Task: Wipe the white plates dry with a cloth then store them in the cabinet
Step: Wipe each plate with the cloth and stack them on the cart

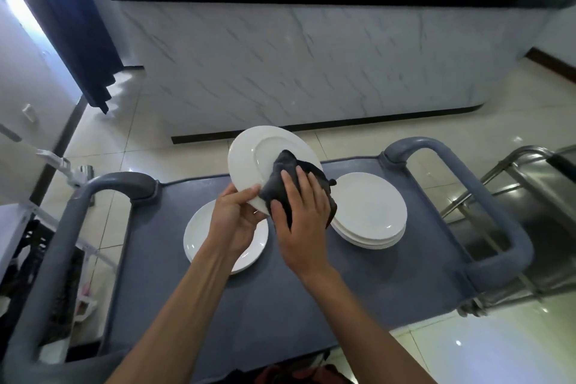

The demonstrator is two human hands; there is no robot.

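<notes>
My left hand (234,217) grips the lower rim of a white plate (261,154), holding it tilted above the cart. My right hand (301,208) presses a dark grey cloth (288,165) against the plate's face, covering its lower right part. Below the left hand lies another white plate (197,237) flat on the cart, partly hidden by my wrist. To the right sits a stack of white plates (371,212).
The plates rest on a blue-grey service cart (274,299) with thick grey handles on the left (103,190) and right (486,196). A marble-fronted counter (296,65) stands ahead. A steel trolley (536,193) is on the right, a white cabinet (21,97) at far left.
</notes>
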